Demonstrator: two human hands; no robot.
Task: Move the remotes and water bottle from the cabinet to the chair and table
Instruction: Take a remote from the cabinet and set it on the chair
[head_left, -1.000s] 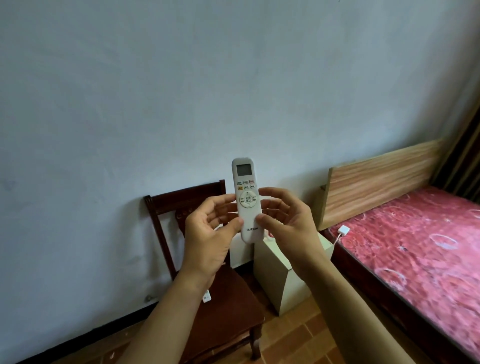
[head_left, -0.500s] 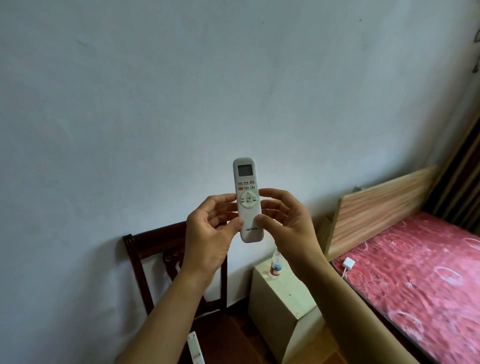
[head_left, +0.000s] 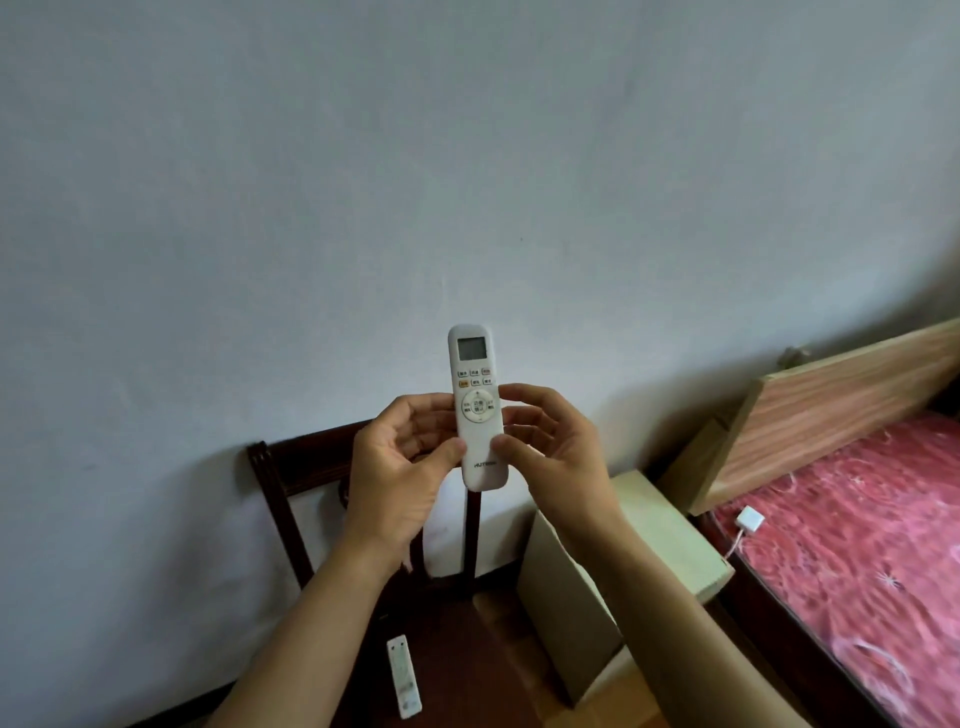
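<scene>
Both hands hold a white remote (head_left: 475, 395) upright in the air before the wall, screen end up and buttons facing the camera. The left hand (head_left: 400, 483) and the right hand (head_left: 558, 462) pinch its lower half from either side, fingers (head_left: 447, 452) curled round its edges, thumbs on the front. A second remote (head_left: 404, 683) lies flat on the seat of the dark wooden chair (head_left: 291, 467), near its left edge. A pale cabinet (head_left: 660, 525) stands between the chair and the bed (head_left: 857, 545).

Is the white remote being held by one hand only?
No, the left hand and the right hand both grip the white remote, each with a thumb on its front.
</scene>
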